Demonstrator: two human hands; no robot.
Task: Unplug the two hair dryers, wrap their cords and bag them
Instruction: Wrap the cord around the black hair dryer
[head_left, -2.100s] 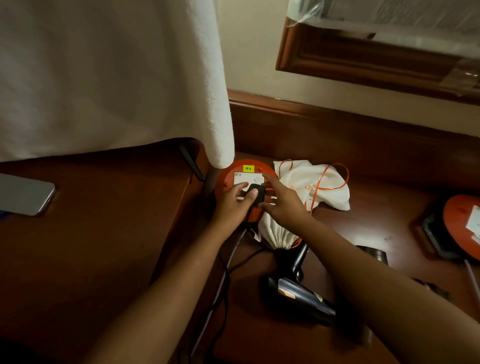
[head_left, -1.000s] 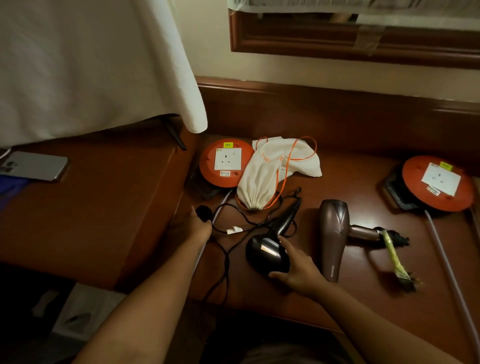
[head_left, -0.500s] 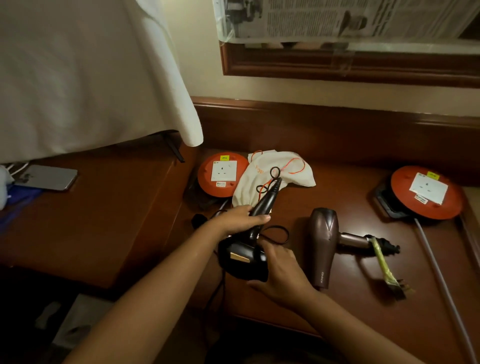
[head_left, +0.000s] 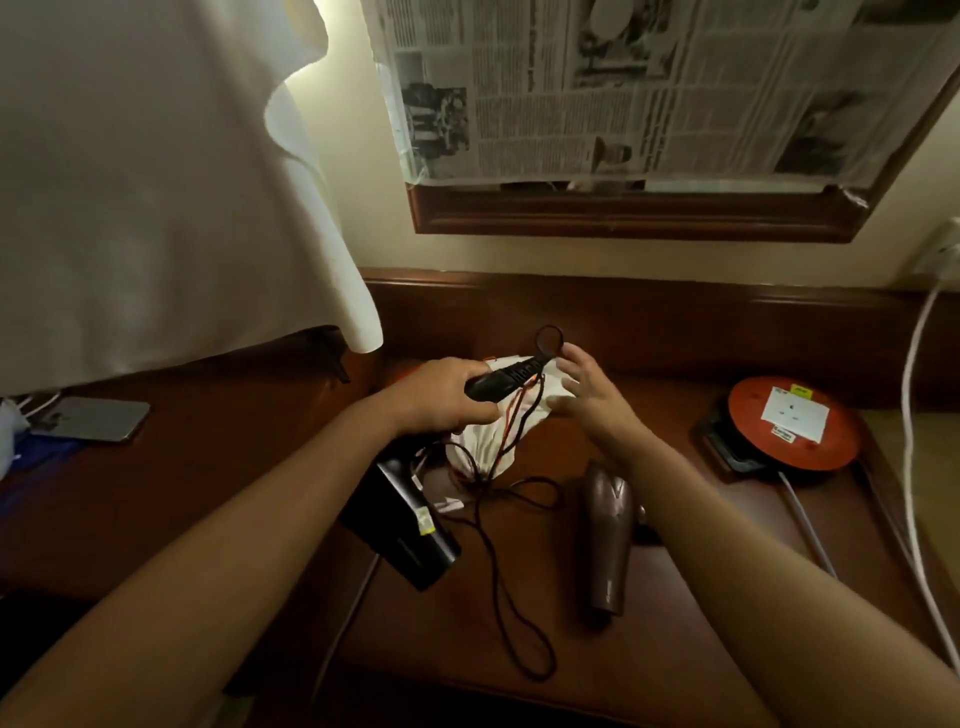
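A black hair dryer (head_left: 410, 535), a brown dryer (head_left: 607, 540), a white bag (head_left: 488, 447) and an orange cord reel (head_left: 789, 426).

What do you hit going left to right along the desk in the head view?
phone → black hair dryer → brown hair dryer → orange cord reel → white cable. White bag and hands overlap the black dryer's span, so left out.

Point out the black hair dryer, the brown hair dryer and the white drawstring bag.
black hair dryer (head_left: 402, 514): head view, on its barrel below the left wrist.
brown hair dryer (head_left: 608, 540): head view, on the middle of its barrel.
white drawstring bag (head_left: 485, 449): head view, on its gathered lower end.
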